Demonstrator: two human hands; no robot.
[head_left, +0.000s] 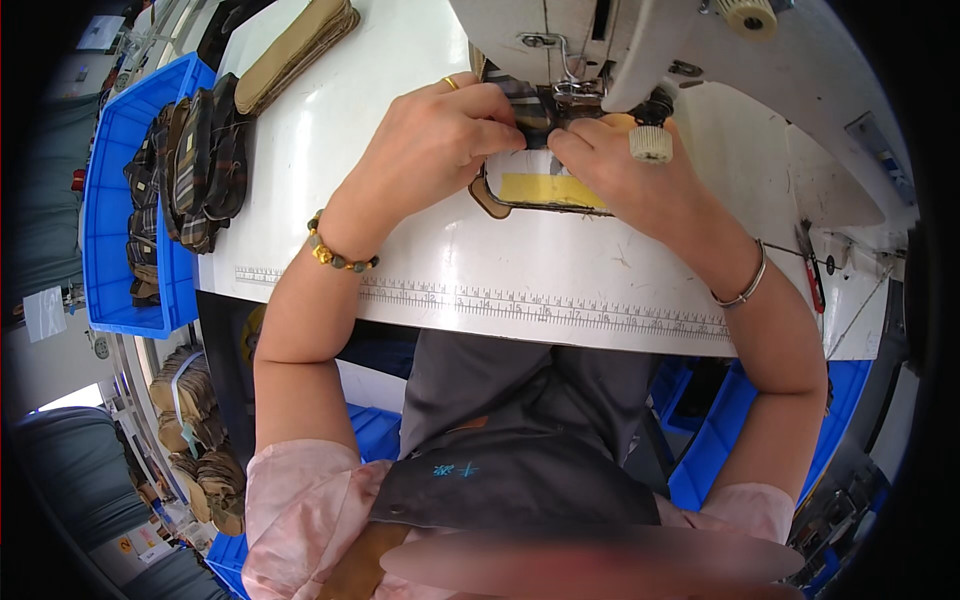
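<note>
Both my hands are at a white sewing machine [740, 90], close to its presser foot [577, 92]. My left hand [440, 138] pinches the edge of a dark plaid fabric piece [527, 108] just left of the foot. My right hand [625, 165] is closed, thumb and fingertips pressed together on the same fabric right in front of the foot. Part of the fabric is hidden under my fingers and the machine head. Below the hands, a dark-rimmed opening in the table shows a yellow strip [550, 188]. A tan-edged piece [488, 198] sticks out at its left corner.
Stacked tan fabric pieces [295, 55] lie at the table's far left. A blue bin [105, 250] beside the table holds several plaid pieces [205, 165]. A printed ruler [480, 302] runs along the front edge. Red-handled snips [812, 270] lie at the right.
</note>
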